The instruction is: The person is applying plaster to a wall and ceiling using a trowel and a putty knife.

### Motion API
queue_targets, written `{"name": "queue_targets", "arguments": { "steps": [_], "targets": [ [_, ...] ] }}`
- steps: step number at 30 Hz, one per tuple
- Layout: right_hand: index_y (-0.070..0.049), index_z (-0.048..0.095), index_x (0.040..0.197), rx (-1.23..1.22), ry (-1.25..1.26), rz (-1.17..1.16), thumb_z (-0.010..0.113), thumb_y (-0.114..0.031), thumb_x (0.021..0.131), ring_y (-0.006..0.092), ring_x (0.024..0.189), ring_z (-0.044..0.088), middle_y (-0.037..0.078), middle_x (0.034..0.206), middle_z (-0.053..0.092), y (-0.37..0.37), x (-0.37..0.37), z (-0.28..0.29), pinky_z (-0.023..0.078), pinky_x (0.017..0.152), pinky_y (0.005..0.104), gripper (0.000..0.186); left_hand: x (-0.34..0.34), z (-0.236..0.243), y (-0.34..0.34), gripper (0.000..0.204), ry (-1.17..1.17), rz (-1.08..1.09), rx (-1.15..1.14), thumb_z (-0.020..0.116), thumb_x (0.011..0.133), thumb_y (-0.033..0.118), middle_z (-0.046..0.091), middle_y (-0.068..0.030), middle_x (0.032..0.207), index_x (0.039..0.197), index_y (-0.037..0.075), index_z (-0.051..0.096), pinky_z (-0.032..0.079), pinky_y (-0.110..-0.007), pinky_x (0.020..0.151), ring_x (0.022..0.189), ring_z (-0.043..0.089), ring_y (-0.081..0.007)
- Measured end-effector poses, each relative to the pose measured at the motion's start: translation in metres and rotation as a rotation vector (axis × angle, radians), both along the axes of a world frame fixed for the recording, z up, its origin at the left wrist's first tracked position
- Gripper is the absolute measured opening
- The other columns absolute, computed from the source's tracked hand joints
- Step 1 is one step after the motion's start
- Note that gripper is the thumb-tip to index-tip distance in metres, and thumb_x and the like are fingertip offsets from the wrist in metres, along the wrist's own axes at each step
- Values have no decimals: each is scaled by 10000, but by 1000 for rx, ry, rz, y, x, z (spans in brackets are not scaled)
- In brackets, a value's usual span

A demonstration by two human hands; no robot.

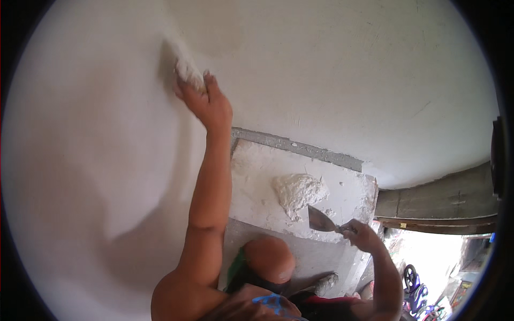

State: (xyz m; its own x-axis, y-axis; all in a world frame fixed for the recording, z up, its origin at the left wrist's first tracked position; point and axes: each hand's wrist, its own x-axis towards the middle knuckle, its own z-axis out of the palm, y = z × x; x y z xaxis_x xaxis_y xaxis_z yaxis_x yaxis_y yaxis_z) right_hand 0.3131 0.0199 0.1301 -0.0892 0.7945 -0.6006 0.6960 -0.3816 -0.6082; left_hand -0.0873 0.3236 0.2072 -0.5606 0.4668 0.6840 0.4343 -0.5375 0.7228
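Note:
My left hand (209, 104) is raised to the pale wall on an outstretched arm, its fingers closed round a plaster-smeared trowel (187, 70). White plaster hides most of that tool, so its exact shape is unclear; it is at the wall surface. Lower right, my right hand (362, 236) grips the handle of a putty knife (322, 220), whose broad metal blade points left. Just beyond the blade sits a heap of wet white plaster (300, 192) on a plaster-stained board (254, 166).
Pale walls (342, 69) meet beside the board. A rough grey strip (300, 144) runs along the board's far edge. My bent knee (270, 259) is close to its near side. At right are a grey ledge (439, 206) and a bright opening with a purple motorbike (415, 289) outside.

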Motion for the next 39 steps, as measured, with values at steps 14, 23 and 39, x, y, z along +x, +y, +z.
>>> {"name": "queue_targets", "arguments": {
  "steps": [14, 23, 39],
  "targets": [
    [2, 628, 1029, 10, 16, -62, 641, -173, 915, 183, 657, 634, 128, 773, 678, -2, 15, -19, 508, 624, 349, 209, 22, 46, 74, 685, 143, 191, -138, 500, 859, -11, 247, -300, 1484, 1488, -65, 233, 293, -542, 1107, 1337, 274, -462],
    [-1, 630, 1020, 126, 35, -34, 664, -211, 904, 200, 686, 657, 118, 764, 684, -9, 40, -53, 515, 650, 373, 242, 76, 13, -20, 674, 192, -364, -169, 520, 790, -32, 398, -262, 1450, 1446, -23, 365, 286, -484, 1149, 1330, 387, -410],
    [0, 655, 1040, 65, -100, 33, 654, -249, 906, 200, 681, 666, 129, 783, 682, -20, 20, -24, 517, 633, 342, 282, 4, 96, 71, 601, 306, 161, -75, 513, 766, -25, 483, -312, 1325, 1360, -82, 446, 314, -530, 1083, 1252, 433, -452]
  ]
}}
